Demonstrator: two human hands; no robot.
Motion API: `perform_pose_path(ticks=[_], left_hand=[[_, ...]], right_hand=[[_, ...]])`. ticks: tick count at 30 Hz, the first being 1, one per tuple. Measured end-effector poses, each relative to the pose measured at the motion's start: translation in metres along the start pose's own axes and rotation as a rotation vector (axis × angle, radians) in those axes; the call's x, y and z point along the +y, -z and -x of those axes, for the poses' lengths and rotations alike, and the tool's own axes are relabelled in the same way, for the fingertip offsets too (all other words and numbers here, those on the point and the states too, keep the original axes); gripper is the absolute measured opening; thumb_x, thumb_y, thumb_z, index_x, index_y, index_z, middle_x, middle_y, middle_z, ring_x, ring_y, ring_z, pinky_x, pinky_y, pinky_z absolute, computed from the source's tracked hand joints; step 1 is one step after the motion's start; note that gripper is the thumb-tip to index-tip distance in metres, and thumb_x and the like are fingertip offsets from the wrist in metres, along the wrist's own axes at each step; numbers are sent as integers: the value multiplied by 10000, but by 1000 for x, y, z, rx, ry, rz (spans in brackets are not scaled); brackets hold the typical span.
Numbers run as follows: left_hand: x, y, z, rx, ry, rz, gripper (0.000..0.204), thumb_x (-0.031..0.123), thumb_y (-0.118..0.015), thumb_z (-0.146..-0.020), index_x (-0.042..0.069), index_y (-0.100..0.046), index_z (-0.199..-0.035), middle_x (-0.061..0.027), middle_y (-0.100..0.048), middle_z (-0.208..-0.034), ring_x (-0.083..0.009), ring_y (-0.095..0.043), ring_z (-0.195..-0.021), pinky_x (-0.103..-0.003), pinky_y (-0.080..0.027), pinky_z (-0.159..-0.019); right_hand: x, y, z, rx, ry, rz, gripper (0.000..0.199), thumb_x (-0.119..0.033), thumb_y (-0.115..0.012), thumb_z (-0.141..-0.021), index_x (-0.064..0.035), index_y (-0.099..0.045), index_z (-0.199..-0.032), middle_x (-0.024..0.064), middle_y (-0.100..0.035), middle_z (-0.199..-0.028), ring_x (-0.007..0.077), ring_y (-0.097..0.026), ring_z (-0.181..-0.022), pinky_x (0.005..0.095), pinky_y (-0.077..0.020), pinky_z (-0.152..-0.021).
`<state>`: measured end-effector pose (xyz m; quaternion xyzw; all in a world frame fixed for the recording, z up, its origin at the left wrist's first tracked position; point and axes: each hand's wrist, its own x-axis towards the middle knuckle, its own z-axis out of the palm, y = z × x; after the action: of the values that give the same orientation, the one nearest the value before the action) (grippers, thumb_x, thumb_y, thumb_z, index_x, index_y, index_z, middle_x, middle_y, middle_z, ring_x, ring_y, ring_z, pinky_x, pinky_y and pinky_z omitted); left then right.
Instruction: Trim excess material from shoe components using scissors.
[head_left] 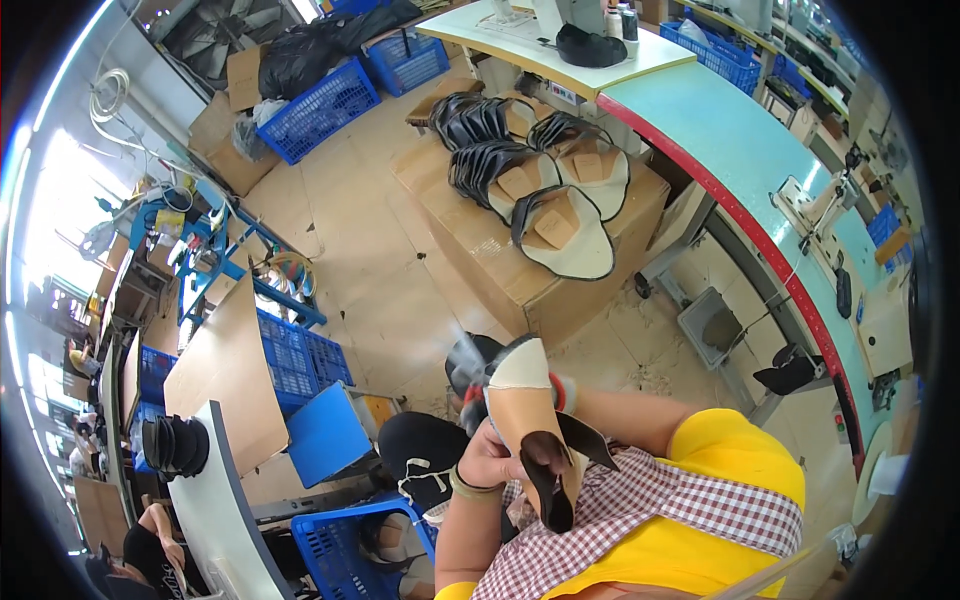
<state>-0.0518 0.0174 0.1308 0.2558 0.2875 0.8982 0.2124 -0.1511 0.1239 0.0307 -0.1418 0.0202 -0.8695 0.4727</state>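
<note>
In front of my apron is a shoe upper (530, 415), tan inside with a white toe and dark leather at the heel end. My left hand (490, 458) is closed round its side, with the thumb near the dark opening. A loose dark flap (585, 440) sticks out to its right. My right forearm (630, 415) reaches in from the right and passes behind the upper. The right hand's fingers are hidden there. Red and dark parts (475, 388) show beside the upper, blurred, and I cannot make out what they belong to.
Ahead, a cardboard box (470, 250) carries several shoe uppers (565, 235). On the right curves a pale green bench (740, 150) with a red edge. Blue crates (320, 110) stand at the back. A blue basket (330, 535) and a grey table (225, 500) are at my left.
</note>
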Motion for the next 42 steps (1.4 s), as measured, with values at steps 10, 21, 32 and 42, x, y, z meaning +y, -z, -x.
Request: perform_pose_path(ticks=[10,21,32,42], left_hand=[[-9,69,54,844,-107,-812,279,16,-619,-863,-36,-583,-1135,-83,-647,-1070,-175,-618,-944,-298,-484,-838],[-16,135,-50,875,-238,-1909,347,-44,-482,-777,5,-591,-1103,-220,-636,-955,-407,-613,-813,-426,-512,-703],[-21,149,-61,874,500,-1725,363,23,-533,-779,-49,-579,-1132,-297,-621,-991,-478,-567,-981,-474,-478,-834],[20,85,-141,677,-157,-1242,479,97,-621,-886,-27,-451,-1316,-131,-591,-1199,-166,-625,-931,-287,-513,-780]], right_hand=[[-67,-37,49,481,238,969,604,-143,-693,-770,-9,-459,-1312,107,-578,-1217,177,-583,-1077,305,-468,-919],[-82,-86,66,1111,793,1861,557,-92,-690,-714,-23,-522,-1241,154,-655,-1046,213,-664,-936,298,-502,-825],[-95,-77,88,1020,734,2017,533,-109,-739,-709,-12,-553,-1199,58,-623,-846,117,-588,-724,259,-488,-695],[-184,70,97,1247,1438,1203,453,-66,-598,-833,16,-480,-1263,123,-583,-1097,233,-591,-956,299,-477,-849]])
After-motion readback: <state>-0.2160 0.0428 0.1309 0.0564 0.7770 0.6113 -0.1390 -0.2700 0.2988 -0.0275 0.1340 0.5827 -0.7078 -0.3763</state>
